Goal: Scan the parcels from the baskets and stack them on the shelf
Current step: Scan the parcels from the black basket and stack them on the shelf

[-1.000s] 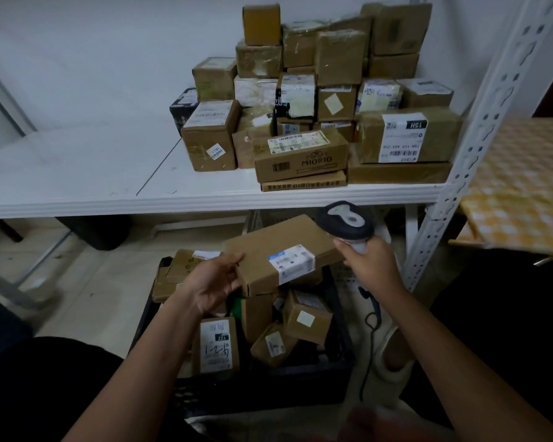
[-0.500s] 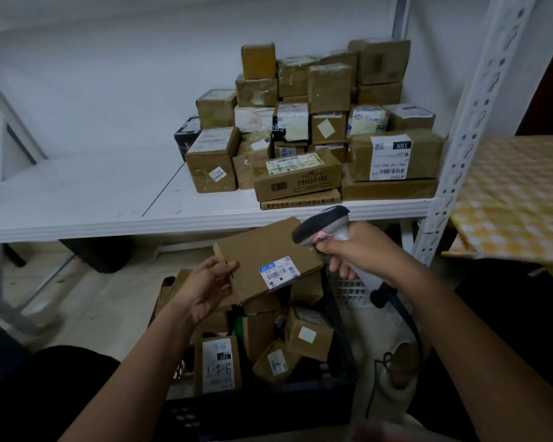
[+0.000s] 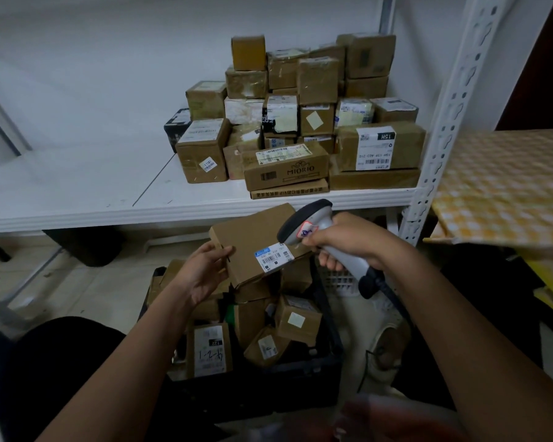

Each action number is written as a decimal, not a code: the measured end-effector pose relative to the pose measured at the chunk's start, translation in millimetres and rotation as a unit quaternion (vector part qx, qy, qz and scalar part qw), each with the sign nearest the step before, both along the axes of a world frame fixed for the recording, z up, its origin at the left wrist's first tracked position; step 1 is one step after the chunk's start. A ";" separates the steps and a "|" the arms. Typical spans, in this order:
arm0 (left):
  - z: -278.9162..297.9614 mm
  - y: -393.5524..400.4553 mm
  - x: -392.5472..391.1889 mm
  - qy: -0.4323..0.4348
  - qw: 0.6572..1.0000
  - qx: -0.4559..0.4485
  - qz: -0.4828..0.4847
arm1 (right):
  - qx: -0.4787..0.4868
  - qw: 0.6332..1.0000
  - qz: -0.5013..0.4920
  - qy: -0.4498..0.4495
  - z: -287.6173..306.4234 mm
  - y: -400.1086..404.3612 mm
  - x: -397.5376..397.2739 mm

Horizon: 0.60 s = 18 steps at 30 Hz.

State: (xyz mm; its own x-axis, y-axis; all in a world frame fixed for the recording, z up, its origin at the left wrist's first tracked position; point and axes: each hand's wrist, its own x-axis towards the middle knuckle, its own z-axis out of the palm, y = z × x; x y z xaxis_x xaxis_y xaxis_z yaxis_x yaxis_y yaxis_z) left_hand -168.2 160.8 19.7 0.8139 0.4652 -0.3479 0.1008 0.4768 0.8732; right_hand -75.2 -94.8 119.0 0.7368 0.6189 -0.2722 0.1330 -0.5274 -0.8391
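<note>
Head view shows my left hand (image 3: pixel 205 275) pinching the flat parcel (image 3: pixel 256 247) by its left edge, thumb on the face and fingers behind, holding it tilted over the basket (image 3: pixel 300 378) and just below the shelf (image 3: pixel 109 205). My right hand (image 3: pixel 348 244) is wrapped round the scanner (image 3: pixel 313 224), whose head sits right above the label (image 3: pixel 273 256), nearly touching the box.

The grip is my main worry: I hold only one edge, so the far end of the parcel hangs unsupported, and a nudge from the scanner head could twist it out of my fingers and drop it back among the loose parcels below. Being this close and at a slant, the scanner may also miss the barcode or read nothing. Its cable (image 3: pixel 390 298) trails down beside the basket and could snag when I lift. On the shelf, the stack (image 3: pixel 300 106) is tall and uneven, so a careless placement could topple the small boxes on top.
</note>
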 end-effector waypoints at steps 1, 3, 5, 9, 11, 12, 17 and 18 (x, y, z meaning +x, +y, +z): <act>0.4 -1.2 0.5 0.001 1.000 -0.001 0.000 | -0.003 1.000 0.003 -0.001 0.0 -0.2 -0.3; 0.2 -2.3 1.9 0.004 1.000 -0.002 0.003 | -0.008 1.000 0.007 -0.003 -0.8 -0.6 -1.0; -0.2 -1.9 2.9 0.008 1.000 0.001 0.010 | -0.010 1.000 0.008 -0.002 -2.5 -0.1 -0.6; 1.3 -1.7 3.0 0.014 1.000 0.007 0.012 | -0.019 1.000 0.013 -0.009 -4.2 1.2 1.4; 1.4 -1.6 3.0 0.014 1.000 0.004 0.012 | -0.022 1.000 0.017 -0.012 -4.3 1.2 1.6; 1.3 -1.4 2.8 0.013 1.000 0.003 0.012 | -0.022 1.000 0.018 -0.012 -4.3 1.2 1.4; 0.7 0.1 0.8 0.016 1.000 0.004 0.010 | -0.015 1.000 0.015 -0.014 -6.4 3.6 1.5; 0.3 0.2 0.5 0.014 1.000 0.003 0.008 | -0.013 1.000 0.014 -0.016 -6.5 3.7 1.8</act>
State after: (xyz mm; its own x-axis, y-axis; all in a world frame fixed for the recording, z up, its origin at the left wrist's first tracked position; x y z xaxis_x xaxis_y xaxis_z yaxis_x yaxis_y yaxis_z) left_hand -167.7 161.0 20.0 0.7958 0.4808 -0.3681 0.1177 0.4735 0.8729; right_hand -73.3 -91.1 112.5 0.7271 0.6328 -0.2663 0.1743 -0.5453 -0.8199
